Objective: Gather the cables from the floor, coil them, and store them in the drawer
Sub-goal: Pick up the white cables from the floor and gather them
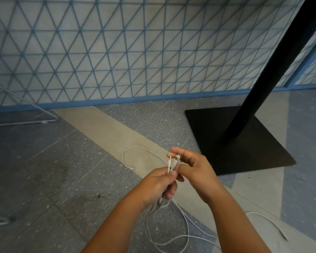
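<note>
— One bent white wire frame (44,121) is seen at the far left, resting on the speckled grey floor (44,179) in front of the blue lattice wall panel (117,52). What is found next?

— A loop of the thin white cables (136,147) is laid on the floor's pale stripe, left of the hands. More slack is spread over the floor below the wrists and out to their right.

— How is the left hand (159,185) closed?

— Its fingers are curled tightly round the bunched cables, which are lifted off the floor there. The plug ends (170,161) are stood up above the fist.

— And the right hand (195,167)?

— It is held touching the left one. One plug seems to be pinched between its thumb and forefinger, and the other fingers are bent inward.

— What is placed further right?

— A black square base plate (226,143) is set flat on the floor just beyond the right hand. A black round post (274,61) is raised from it and is cut off by the upper edge.
</note>
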The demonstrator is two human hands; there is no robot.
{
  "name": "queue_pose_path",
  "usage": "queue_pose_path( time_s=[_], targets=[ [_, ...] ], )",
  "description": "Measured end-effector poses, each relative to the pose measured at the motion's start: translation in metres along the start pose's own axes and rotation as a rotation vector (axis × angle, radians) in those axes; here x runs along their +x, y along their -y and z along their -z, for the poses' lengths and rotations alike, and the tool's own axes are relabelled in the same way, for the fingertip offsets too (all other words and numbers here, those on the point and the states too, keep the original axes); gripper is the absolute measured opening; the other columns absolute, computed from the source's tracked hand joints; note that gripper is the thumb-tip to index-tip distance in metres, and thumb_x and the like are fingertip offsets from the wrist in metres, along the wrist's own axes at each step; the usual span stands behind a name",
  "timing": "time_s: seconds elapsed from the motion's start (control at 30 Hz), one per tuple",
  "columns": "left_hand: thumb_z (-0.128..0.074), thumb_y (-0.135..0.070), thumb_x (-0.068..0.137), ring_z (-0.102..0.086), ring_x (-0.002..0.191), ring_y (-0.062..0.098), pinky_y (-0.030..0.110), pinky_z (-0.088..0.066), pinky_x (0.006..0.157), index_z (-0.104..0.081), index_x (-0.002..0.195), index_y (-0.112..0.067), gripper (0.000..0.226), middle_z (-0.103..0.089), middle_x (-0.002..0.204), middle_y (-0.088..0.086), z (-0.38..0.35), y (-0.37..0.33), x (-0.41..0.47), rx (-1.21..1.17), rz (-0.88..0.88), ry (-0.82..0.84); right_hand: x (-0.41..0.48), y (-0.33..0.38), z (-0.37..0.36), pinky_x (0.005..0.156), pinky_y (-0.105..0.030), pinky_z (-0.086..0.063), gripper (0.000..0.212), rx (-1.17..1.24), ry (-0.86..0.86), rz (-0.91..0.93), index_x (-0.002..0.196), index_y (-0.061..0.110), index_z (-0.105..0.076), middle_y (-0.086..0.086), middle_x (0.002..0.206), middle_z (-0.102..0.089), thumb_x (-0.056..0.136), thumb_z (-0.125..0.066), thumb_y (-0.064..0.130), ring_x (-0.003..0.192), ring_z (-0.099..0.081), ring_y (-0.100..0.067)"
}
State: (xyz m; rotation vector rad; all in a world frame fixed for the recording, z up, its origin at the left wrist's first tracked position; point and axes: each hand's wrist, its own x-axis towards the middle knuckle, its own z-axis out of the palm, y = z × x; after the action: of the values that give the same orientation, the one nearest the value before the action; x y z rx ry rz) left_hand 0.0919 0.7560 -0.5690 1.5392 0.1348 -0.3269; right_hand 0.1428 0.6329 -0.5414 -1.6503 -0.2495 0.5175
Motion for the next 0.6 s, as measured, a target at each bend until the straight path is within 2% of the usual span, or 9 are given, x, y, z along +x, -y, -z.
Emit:
queue_pose_path(
  time_s=[0.07,0.13,0.17,0.2,0.27,0.3,0.4,0.43,0.6],
  targets=[
    [-0.039,-0.017,0.097,-0.051,0.047,0.007,0.017,-0.043,0.051,-0.057,0.068,-0.018,0.035,-0.056,0.054,-0.002,-0.004,-0.004,0.000,-0.015,0.023,-0.005,-0.002,0.002,-0.003,0.052,-0.012,-0.046,0.045,0.018,0.049,-0.006,0.123,0.015,-0.055,0.004,0.116,-0.064,0.085,-0.050,-0.008,0.062,-0.058,-0.006],
    [-0.040,-0.015,0.093,-0.054,0.049,0.010,0.020,-0.044,0.051,-0.058,0.063,-0.016,0.035,-0.059,0.053,0.000,-0.007,-0.006,0.001,-0.048,0.041,-0.037,-0.001,0.004,-0.003,0.065,-0.014,-0.053,0.043,-0.031,0.068,0.020,0.127,0.017,-0.053,0.008,0.122,-0.061,0.087,-0.055,0.000,0.079,-0.064,-0.001],
    [-0.039,-0.012,0.093,-0.054,0.050,0.012,0.021,-0.045,0.051,-0.058,0.064,-0.014,0.034,-0.059,0.053,0.001,-0.008,-0.007,0.001,-0.075,0.051,-0.054,0.000,0.005,-0.003,0.074,-0.019,-0.056,0.041,-0.056,0.075,0.028,0.126,0.017,-0.054,0.009,0.122,-0.062,0.087,-0.056,0.004,0.088,-0.066,-0.006],
    [-0.037,-0.010,0.093,-0.055,0.050,0.013,0.021,-0.045,0.051,-0.057,0.067,-0.011,0.033,-0.059,0.053,0.002,-0.009,-0.008,0.000,-0.105,0.060,-0.067,0.001,0.008,-0.004,0.080,-0.028,-0.057,0.039,-0.077,0.085,0.026,0.125,0.017,-0.055,0.010,0.118,-0.063,0.088,-0.057,0.006,0.092,-0.068,-0.020],
    [-0.035,-0.007,0.094,-0.056,0.050,0.013,0.019,-0.046,0.050,-0.055,0.072,-0.007,0.030,-0.059,0.055,0.005,-0.008,-0.009,0.000,-0.162,0.071,-0.082,0.003,0.014,-0.005,0.084,-0.046,-0.056,0.032,-0.112,0.102,0.020,0.118,0.018,-0.060,0.015,0.107,-0.066,0.088,-0.056,0.008,0.095,-0.065,-0.044],
    [-0.034,-0.007,0.095,-0.056,0.050,0.013,0.019,-0.047,0.050,-0.054,0.074,-0.006,0.029,-0.059,0.054,0.005,-0.008,-0.010,-0.001,-0.188,0.072,-0.087,0.006,0.016,-0.006,0.084,-0.046,-0.056,0.028,-0.122,0.109,0.017,0.114,0.018,-0.063,0.014,0.104,-0.067,0.089,-0.056,0.008,0.095,-0.066,-0.041],
    [-0.033,-0.008,0.095,-0.054,0.051,0.016,0.019,-0.045,0.049,-0.049,0.073,-0.005,0.027,-0.055,0.050,0.005,-0.008,-0.013,0.000,-0.206,0.070,-0.111,0.014,0.020,-0.008,0.075,-0.017,-0.056,0.021,-0.120,0.136,0.039,0.101,0.019,-0.068,0.007,0.097,-0.070,0.088,-0.056,0.007,0.087,-0.068,-0.001],
    [-0.033,-0.007,0.094,-0.051,0.051,0.017,0.019,-0.043,0.049,-0.047,0.072,-0.005,0.026,-0.052,0.049,0.004,-0.007,-0.014,0.000,-0.206,0.070,-0.121,0.015,0.022,-0.010,0.069,-0.013,-0.054,0.019,-0.132,0.141,0.054,0.094,0.022,-0.069,0.007,0.091,-0.070,0.088,-0.057,0.008,0.081,-0.067,0.002],
    [-0.041,-0.011,0.086,-0.037,0.046,0.012,0.024,-0.036,0.052,-0.049,0.067,-0.007,0.020,-0.037,0.044,0.000,0.001,-0.027,0.007,-0.234,0.072,-0.149,0.024,0.026,-0.030,0.042,-0.026,-0.045,0.011,-0.172,0.067,0.103,0.073,0.018,-0.062,-0.003,0.060,-0.059,0.084,-0.063,0.017,0.044,-0.053,-0.016]
  ],
)
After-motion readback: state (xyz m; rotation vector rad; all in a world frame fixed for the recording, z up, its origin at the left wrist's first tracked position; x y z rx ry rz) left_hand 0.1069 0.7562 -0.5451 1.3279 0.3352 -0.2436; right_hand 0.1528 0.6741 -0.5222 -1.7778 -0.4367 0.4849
